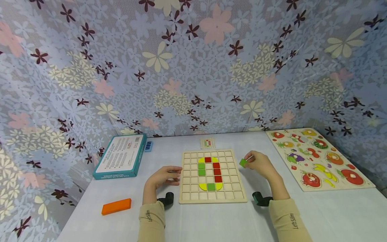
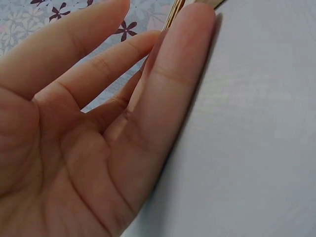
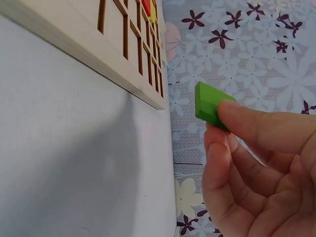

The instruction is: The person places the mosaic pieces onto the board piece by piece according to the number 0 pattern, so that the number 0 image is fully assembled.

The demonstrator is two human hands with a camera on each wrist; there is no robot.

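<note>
A wooden grid board (image 1: 189,198) lies in the middle of the table, with red, green and yellow tiles set in a ring in its squares. My right hand (image 1: 259,162) pinches a green square tile (image 3: 210,103) between thumb and fingers, just off the board's right side. At the board's left edge rests my left hand (image 1: 163,177), its fingers extended and fingertips right at the rim; nothing is in its palm in the left wrist view. Behind the board lies a small pattern card (image 1: 207,143) printed with a similar coloured grid.
A teal and white box (image 1: 119,156) stands at the back left beside a small blue piece (image 1: 148,146). An orange block (image 1: 116,206) lies at the front left. To the right is a fruit puzzle board (image 1: 320,161). A flowered cloth (image 1: 193,67) hangs behind the table.
</note>
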